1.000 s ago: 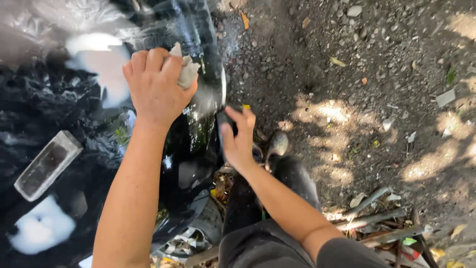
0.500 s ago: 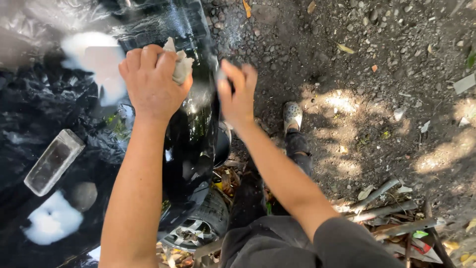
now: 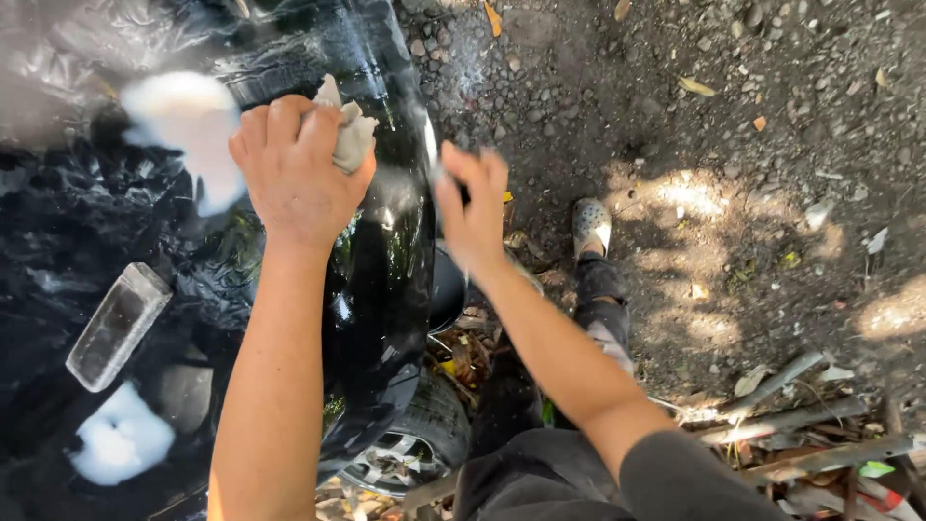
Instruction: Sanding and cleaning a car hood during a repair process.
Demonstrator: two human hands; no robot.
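Right hand [image 3: 473, 207], low by the wheel [image 3: 410, 449] a second ago, now rests fingers together on the glossy black car panel [image 3: 386, 280] edge, apparently bracing, beside left hand [image 3: 294, 169] fisted on a grey cloth [image 3: 349, 130].

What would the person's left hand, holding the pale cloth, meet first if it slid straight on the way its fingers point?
The left hand grips the pale cloth on the glossy black car panel. Its fingers point toward the picture's top, so it would probably just meet more of that panel; depth is hard to judge.

Strong daylight; dappled sun patches on the gravel ground [image 3: 733, 145] at right. Blown-out glare on the glossy black car body [image 3: 386, 280]. Right hand [image 3: 473, 207] motion-blurred.
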